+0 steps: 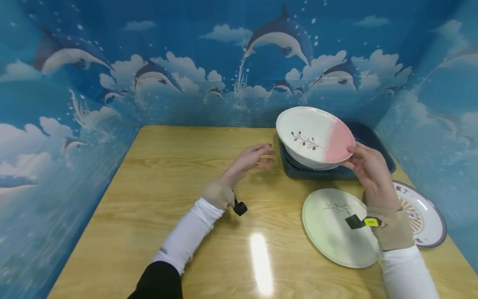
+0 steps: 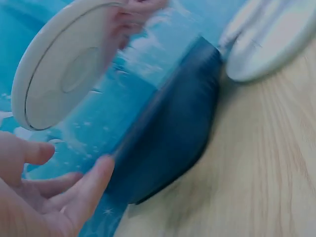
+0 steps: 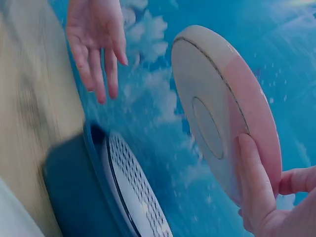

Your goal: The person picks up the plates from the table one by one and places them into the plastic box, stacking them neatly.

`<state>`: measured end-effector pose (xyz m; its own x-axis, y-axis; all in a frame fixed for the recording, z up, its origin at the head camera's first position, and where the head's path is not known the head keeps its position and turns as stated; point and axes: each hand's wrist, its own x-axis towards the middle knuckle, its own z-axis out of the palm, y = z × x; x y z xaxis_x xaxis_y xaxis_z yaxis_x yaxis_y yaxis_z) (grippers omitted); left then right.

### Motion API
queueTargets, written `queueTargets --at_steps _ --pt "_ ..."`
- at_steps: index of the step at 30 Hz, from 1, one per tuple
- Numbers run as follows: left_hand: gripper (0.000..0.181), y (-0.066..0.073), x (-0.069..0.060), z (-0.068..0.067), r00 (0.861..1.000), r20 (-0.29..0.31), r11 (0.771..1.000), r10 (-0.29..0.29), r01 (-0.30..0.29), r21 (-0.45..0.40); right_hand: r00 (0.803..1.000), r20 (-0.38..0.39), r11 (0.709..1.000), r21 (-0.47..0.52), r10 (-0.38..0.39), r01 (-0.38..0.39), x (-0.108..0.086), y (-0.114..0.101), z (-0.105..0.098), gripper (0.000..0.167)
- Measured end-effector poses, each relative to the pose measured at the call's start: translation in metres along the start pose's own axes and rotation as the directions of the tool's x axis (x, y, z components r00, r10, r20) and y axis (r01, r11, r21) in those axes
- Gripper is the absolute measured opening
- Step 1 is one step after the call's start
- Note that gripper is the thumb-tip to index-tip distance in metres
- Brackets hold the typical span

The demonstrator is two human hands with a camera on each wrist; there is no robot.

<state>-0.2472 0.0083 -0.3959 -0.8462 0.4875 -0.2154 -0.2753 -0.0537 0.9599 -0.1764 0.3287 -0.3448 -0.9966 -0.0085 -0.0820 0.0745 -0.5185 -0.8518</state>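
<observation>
A white-and-pink plate (image 1: 310, 135) with a berry-sprig print is held in the air above the dark blue basin (image 1: 373, 145). My right hand (image 1: 369, 166) pinches its pink edge, thumb on top and fingers underneath. In the right wrist view the plate's pale underside (image 3: 207, 113) faces the camera. My left hand (image 1: 254, 160) is to the left of the basin, fingers spread, touching nothing; in the left wrist view its fingers (image 2: 91, 190) stand apart from the plate. Inside the basin lies a patterned dish (image 3: 136, 187), partly hidden from above by the held plate.
A pale green plate (image 1: 336, 232) with a twig print lies on the wooden table (image 1: 168, 166) in front of the basin. Right of it, a white plate (image 1: 429, 216) with a dark rim is partly hidden behind my right wrist. Dolphin-printed curtains (image 1: 186, 50) enclose the table.
</observation>
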Motion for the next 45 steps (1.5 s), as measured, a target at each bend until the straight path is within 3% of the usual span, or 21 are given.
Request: queueTargets --at_steps 2,4,7,10,13,16,19,24,30,34,38,45 --pt "0.056 -0.004 0.008 0.008 0.998 -0.054 0.999 0.03 -0.028 0.042 0.998 -0.063 1.0 -0.02 -0.013 0.012 0.005 -0.004 -0.007 0.03" --pt "0.06 -0.008 0.015 0.016 0.993 -0.102 0.994 0.059 -0.049 0.102 0.993 -0.12 0.999 -0.042 -0.012 0.007 0.01 -0.005 -0.014 0.046" --pt "0.065 -0.014 0.024 0.027 0.984 -0.146 0.971 0.102 -0.067 0.229 0.984 -0.177 0.998 -0.06 0.018 -0.029 0.015 -0.004 -0.025 0.068" --pt "0.067 -0.021 0.029 0.035 0.977 -0.149 0.919 0.15 -0.082 0.386 0.979 -0.194 0.995 -0.067 0.054 -0.069 0.02 0.001 -0.035 0.072" --pt "0.068 -0.026 0.033 0.039 0.973 -0.117 0.853 0.201 -0.115 0.509 0.975 -0.207 0.99 -0.1 0.074 -0.096 0.022 0.007 -0.043 0.071" --pt "0.069 -0.029 0.039 0.042 0.966 -0.086 0.801 0.242 -0.149 0.58 0.972 -0.216 0.986 -0.117 0.091 -0.118 0.024 0.011 -0.047 0.07" --pt "0.07 -0.03 0.043 0.044 0.963 -0.087 0.772 0.254 -0.148 0.618 0.971 -0.213 0.985 -0.107 0.111 -0.136 0.024 0.014 -0.049 0.071" --pt "0.072 -0.033 0.045 0.045 0.963 -0.117 0.773 0.244 -0.12 0.623 0.969 -0.207 0.981 -0.11 0.135 -0.16 0.026 0.016 -0.049 0.072" --pt "0.072 -0.033 0.046 0.046 0.967 -0.109 0.778 0.229 -0.114 0.617 0.971 -0.169 0.974 -0.124 0.166 -0.188 0.031 0.018 -0.052 0.073" --pt "0.072 -0.032 0.046 0.047 0.97 -0.107 0.779 0.219 -0.107 0.618 0.975 -0.142 0.959 -0.205 0.17 -0.197 0.034 0.017 -0.055 0.07" --pt "0.071 -0.032 0.047 0.047 0.968 -0.101 0.768 0.228 -0.115 0.63 0.975 -0.164 0.904 -0.375 0.152 -0.204 0.038 0.017 -0.055 0.066" --pt "0.07 -0.033 0.047 0.048 0.972 -0.108 0.782 0.208 -0.099 0.615 0.966 -0.18 0.793 -0.553 0.186 -0.255 0.045 0.015 -0.058 0.065"
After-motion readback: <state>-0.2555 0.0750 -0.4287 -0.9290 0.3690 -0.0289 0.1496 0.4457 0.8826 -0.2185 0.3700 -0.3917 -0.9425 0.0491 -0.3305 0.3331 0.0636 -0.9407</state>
